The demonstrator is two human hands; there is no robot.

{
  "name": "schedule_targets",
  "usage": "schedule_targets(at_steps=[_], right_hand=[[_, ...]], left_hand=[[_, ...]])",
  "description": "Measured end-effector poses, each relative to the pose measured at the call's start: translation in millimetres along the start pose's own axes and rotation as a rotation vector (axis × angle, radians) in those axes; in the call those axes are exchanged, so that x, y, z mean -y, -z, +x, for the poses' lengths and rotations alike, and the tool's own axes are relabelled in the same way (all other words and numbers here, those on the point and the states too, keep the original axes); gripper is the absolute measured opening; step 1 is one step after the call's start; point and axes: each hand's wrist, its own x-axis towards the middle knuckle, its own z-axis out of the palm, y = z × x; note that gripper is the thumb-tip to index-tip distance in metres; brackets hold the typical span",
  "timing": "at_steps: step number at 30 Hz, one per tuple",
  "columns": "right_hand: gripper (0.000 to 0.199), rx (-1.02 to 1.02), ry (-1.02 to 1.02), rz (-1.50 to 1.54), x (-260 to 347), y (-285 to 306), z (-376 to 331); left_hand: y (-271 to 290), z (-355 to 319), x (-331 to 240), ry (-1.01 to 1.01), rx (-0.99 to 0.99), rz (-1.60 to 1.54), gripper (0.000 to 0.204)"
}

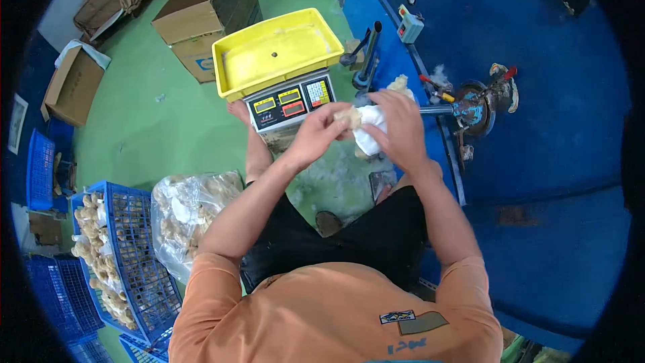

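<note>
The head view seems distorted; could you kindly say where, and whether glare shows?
In the head view, the long edge of the blue work surface curves and corners go black; the head view shows glints on the plastic bag; in the head view, the white fabric looks nearly washed out.

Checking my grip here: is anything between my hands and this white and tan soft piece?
Nothing visible: your left hand holds the soft piece by its tan end, your right hand its white part. The metal tube shows right of your right hand; its near end is hidden.
</note>
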Motion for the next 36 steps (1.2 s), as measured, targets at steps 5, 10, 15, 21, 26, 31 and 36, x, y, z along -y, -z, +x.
schedule_targets(at_steps=[5,10,15,21,26,31,36], right_hand=[[0.03,0.486,0.218,-0.215,-21.6,-13.6,16.1],[0.032,0.507,0.29,-0.19,-20.3,-22.8,17.5],[0.034,0.56,0.206,-0.146,25.8,-44.5,30.4],[0.038,0.481,-0.167,-0.095,14.5,-41.6,29.1],[0.032,0.49,-0.434,-0.374,-62.6,10.1,24.2],[0.026,0.161,0.061,-0.111,-3.6,-14.9,22.6],[0.03,0.386,0.232,-0.13,-46.1,3.0,12.0]], left_hand=[[-15.6,9.6,-4.7,0.208,0.013,-0.347,0.026],[-6.3,6.4,-19.4,0.323,-0.012,-0.4,0.022],[31.7,-5.4,-2.4,0.334,-0.139,-0.502,0.021],[32.3,-5.2,3.5,0.048,-0.08,-0.237,0.022],[10.2,4.6,10.7,-0.011,0.173,-0.107,0.03],[0.1,-8.2,38.0,-0.022,0.056,-0.261,0.037],[-25.3,-3.1,28.6,-0.044,-0.048,-0.497,0.037]])
